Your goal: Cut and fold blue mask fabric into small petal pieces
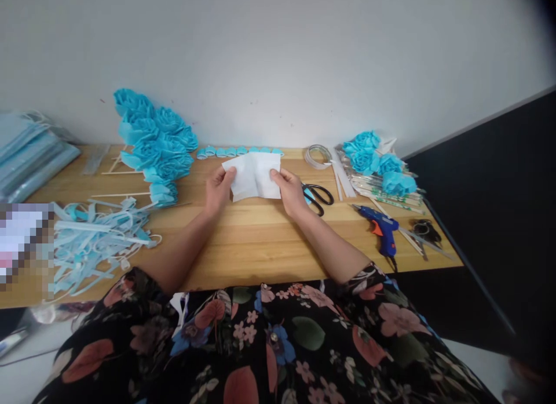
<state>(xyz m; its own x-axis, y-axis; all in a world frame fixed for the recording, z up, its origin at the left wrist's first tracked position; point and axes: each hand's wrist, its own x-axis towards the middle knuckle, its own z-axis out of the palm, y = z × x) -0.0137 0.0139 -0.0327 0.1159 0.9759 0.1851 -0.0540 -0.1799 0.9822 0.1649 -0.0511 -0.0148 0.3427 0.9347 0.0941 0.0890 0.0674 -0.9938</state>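
A white rectangular sheet of thin, fabric-like material (pixel 254 178) is stretched between my two hands above the wooden table (pixel 256 247). My left hand (pixel 219 189) pinches its left edge, thumb on top. The right edge is gripped by my right hand (pixel 289 189) in the same way. A faint crease runs down the sheet's middle. Black-handled scissors (pixel 324 196) lie just right of my right hand, their blades partly hidden. Behind the sheet, a row of small blue rolled pieces (pixel 221 152) lines the wall side of the table.
Blue flowers on sticks (pixel 152 137) are heaped at left, near cut mask strips (pixel 95 241) and packed face masks (pixel 30 155). Rightward lie a tape roll (pixel 318 156), more blue flowers (pixel 365 152), a blue glue gun (pixel 382 227) and a dark small object (pixel 425 233). A wall (pixel 278 56) stands behind.
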